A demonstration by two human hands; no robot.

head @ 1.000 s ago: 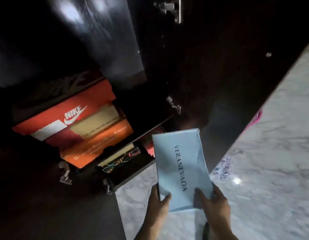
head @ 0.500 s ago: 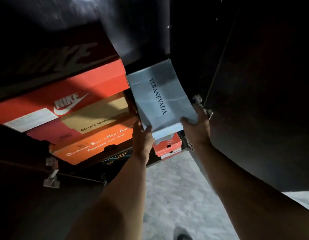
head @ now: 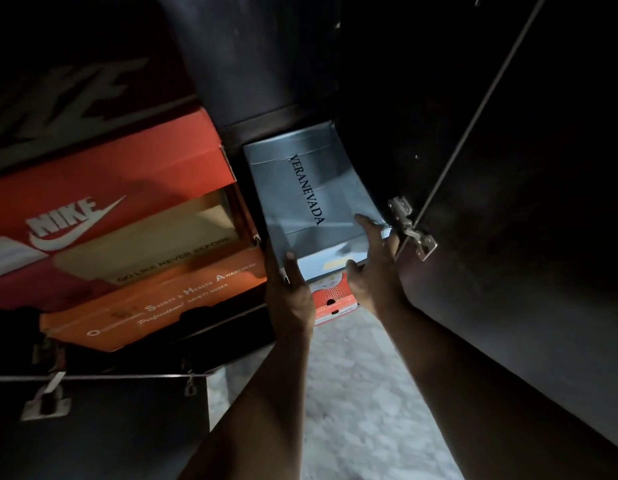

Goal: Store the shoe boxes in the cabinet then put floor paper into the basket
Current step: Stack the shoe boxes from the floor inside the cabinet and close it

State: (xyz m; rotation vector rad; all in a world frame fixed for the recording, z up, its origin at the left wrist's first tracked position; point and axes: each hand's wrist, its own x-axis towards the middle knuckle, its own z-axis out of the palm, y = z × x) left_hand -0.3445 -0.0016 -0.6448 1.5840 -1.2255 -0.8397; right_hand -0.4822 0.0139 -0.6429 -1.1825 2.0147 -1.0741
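Observation:
A pale blue shoe box [head: 311,188] marked VERANEVADA lies partly inside the dark cabinet [head: 259,64], on top of a small red box [head: 331,296]. My left hand [head: 290,292] grips its near left corner, thumb on the lid. My right hand [head: 373,268] holds the near right corner, fingers laid on the lid. Left of it sit a red Nike box [head: 110,188] and, under that, an orange safety-shoe box [head: 155,306].
The open cabinet door [head: 529,216] stands close on the right, with its metal hinge [head: 408,226] beside my right hand. Another dark door [head: 103,424] lies low at the left. Pale marble floor [head: 352,403] shows below between my forearms.
Both hands lifted the blue box from low over the floor up into the cabinet and pushed it deeper, beside the Nike box. My view has moved closer.

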